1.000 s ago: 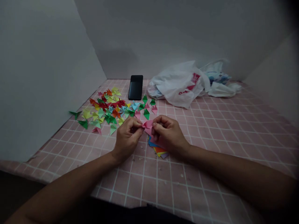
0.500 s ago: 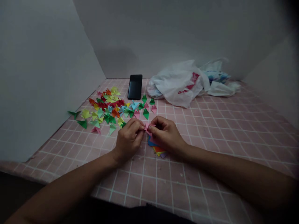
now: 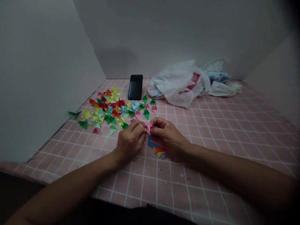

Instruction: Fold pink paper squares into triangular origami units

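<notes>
On the pink, white-gridded counter [image 3: 126,184], a fanned stack of coloured paper sheets [image 3: 159,150] is partly hidden by the right hand [image 3: 170,136]. Just beyond, a small folded pink paper piece [image 3: 148,127] is pinched by that hand and the left hand [image 3: 130,137]. The hands have been drawn closer together; a fold is apparently being shaped. Farther off, multicoloured folded paper pieces [image 3: 115,112] are scattered.

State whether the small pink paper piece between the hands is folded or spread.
Folded: the small pink paper piece shows a pointed flap between left hand and right hand.
</notes>
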Motion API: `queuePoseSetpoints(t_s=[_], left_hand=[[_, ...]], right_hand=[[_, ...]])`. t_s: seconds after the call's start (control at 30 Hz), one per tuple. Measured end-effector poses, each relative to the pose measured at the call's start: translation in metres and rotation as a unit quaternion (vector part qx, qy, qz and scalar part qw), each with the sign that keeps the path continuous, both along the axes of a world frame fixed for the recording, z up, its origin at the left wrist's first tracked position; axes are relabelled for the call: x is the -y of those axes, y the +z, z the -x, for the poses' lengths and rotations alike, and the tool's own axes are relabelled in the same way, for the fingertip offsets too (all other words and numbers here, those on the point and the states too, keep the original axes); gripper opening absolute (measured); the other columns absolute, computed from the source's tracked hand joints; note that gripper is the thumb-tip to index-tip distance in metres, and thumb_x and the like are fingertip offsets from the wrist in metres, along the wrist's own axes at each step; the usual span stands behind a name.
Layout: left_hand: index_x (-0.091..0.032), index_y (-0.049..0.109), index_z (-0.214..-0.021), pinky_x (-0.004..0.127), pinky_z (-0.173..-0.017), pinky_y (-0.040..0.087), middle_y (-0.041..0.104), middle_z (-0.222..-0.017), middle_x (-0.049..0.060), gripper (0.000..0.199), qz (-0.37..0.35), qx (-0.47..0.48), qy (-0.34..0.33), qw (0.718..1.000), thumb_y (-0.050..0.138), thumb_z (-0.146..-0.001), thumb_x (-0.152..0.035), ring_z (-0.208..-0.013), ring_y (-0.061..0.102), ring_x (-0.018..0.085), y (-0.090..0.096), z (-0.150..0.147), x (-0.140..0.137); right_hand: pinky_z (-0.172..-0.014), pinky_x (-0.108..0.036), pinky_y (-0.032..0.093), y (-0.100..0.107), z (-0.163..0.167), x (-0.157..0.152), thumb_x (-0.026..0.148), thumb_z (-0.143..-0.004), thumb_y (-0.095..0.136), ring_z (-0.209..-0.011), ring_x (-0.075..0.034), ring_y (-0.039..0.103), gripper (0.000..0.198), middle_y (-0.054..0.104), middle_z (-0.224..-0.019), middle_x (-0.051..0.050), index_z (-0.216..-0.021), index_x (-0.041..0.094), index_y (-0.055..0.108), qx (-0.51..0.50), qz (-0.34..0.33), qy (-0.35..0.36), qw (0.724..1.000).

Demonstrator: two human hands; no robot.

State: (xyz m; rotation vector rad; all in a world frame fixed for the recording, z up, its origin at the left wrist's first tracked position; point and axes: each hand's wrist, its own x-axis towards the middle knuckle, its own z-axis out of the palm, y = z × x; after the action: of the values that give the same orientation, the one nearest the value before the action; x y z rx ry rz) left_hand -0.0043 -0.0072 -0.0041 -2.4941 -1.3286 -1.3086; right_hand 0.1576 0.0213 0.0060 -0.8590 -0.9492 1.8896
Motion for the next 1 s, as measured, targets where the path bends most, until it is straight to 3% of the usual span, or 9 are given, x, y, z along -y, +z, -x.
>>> queuePoseSetpoints(t_s=[0.17, 0.43, 0.53, 0.63, 0.7, 0.83, 1.0], left_hand=[[-0.02, 0.052, -0.083, 0.029, -0.074, 0.053, 0.064, -0.09, 0.004, 0.016, 0.013, 0.009, -0.003, 1.0, 0.053, -0.089, -0.005, -0.086, 0.065, 0.017, 0.001, -0.001, 0.0], [-0.02, 0.053, -0.082, 0.027, -0.075, 0.051, 0.063, -0.089, 0.004, 0.017, 0.019, 0.035, -0.029, 0.999, 0.054, -0.088, -0.003, -0.086, 0.064, 0.016, 0.002, -0.001, 0.0], [-0.02, 0.053, -0.082, 0.028, -0.077, 0.051, 0.063, -0.088, 0.003, 0.019, 0.031, 0.073, -0.036, 0.996, 0.056, -0.087, -0.001, -0.087, 0.063, 0.015, 0.001, 0.0, -0.002], [-0.02, 0.055, -0.081, 0.026, -0.073, 0.052, 0.063, -0.088, 0.002, 0.018, 0.089, 0.153, -0.036, 0.984, 0.061, -0.084, -0.003, -0.085, 0.063, 0.015, -0.001, 0.001, -0.003], [-0.019, 0.057, -0.08, 0.025, -0.069, 0.054, 0.064, -0.091, 0.003, 0.014, 0.154, 0.234, -0.046, 0.959, 0.063, -0.084, -0.008, -0.081, 0.064, 0.014, -0.003, 0.001, -0.004], [-0.017, 0.057, -0.08, 0.024, -0.062, 0.058, 0.063, -0.096, 0.002, 0.012, 0.276, 0.402, -0.066, 0.871, 0.07, -0.081, -0.019, -0.065, 0.067, 0.01, -0.003, 0.0, -0.007], [-0.017, 0.055, -0.078, 0.025, -0.06, 0.06, 0.067, -0.084, -0.001, 0.026, 0.347, 0.486, -0.075, 0.799, 0.079, -0.073, -0.026, -0.064, 0.071, 0.013, -0.001, 0.0, -0.01]], right_hand=[[-0.056, -0.022, 0.034, 0.001, 0.0, 0.0, 0.017, -0.062, 0.074, -0.062, -0.009, 0.045, 0.026, 0.052, -0.074, 0.005, -0.081, 0.02, 0.058, 0.003, -0.021, -0.021, 1.0], [-0.057, -0.024, 0.035, 0.003, -0.002, 0.001, 0.032, -0.069, 0.078, -0.063, -0.009, 0.045, 0.027, 0.052, -0.074, 0.005, -0.078, 0.02, 0.055, 0.05, -0.088, -0.022, 0.995], [-0.055, -0.024, 0.034, 0.003, -0.003, -0.001, 0.032, -0.071, 0.076, -0.061, -0.009, 0.043, 0.025, 0.051, -0.071, 0.005, -0.076, 0.019, 0.055, 0.085, -0.108, -0.051, 0.989], [-0.056, -0.024, 0.035, 0.003, -0.004, -0.004, 0.028, -0.073, 0.072, -0.06, -0.009, 0.045, 0.019, 0.053, -0.069, 0.004, -0.076, 0.019, 0.055, 0.106, -0.134, -0.058, 0.984], [-0.055, -0.024, 0.036, 0.004, -0.004, -0.005, 0.026, -0.073, 0.07, -0.058, -0.01, 0.047, 0.015, 0.054, -0.068, 0.004, -0.077, 0.019, 0.056, 0.114, -0.148, -0.056, 0.981], [-0.053, -0.024, 0.035, 0.006, -0.004, -0.005, 0.021, -0.074, 0.064, -0.054, -0.01, 0.048, 0.009, 0.053, -0.061, 0.006, -0.079, 0.02, 0.056, 0.122, -0.16, -0.052, 0.978], [-0.052, -0.025, 0.035, 0.006, -0.004, -0.006, 0.02, -0.073, 0.063, -0.054, -0.01, 0.048, 0.009, 0.055, -0.064, 0.005, -0.079, 0.021, 0.056, 0.132, -0.171, -0.041, 0.976]])
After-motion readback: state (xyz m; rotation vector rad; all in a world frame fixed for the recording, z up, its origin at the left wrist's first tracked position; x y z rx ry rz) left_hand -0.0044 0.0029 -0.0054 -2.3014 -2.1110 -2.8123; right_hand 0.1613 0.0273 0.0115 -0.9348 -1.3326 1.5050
